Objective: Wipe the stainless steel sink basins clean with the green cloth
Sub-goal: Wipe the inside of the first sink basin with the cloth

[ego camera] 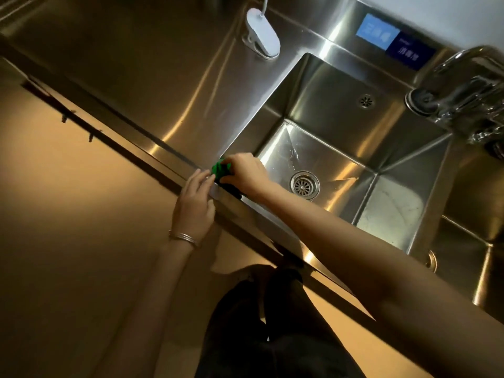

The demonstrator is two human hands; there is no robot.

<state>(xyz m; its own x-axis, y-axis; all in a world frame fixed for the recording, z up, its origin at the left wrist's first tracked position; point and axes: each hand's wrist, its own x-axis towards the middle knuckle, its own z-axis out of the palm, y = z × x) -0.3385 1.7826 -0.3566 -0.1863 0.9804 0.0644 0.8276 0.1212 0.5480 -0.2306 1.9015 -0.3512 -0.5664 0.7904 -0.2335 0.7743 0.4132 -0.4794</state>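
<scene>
Hands meet at the near corner of a steel sink basin. A person's right hand clutches a bunched green cloth, pressing it on the basin's front rim at that corner. The left hand, a bracelet on its wrist, rests on the counter edge with fingers loosely extended, fingertips just beside the cloth. Inside the basin sits only a round drain strainer. A faucet juts over its far side.
</scene>
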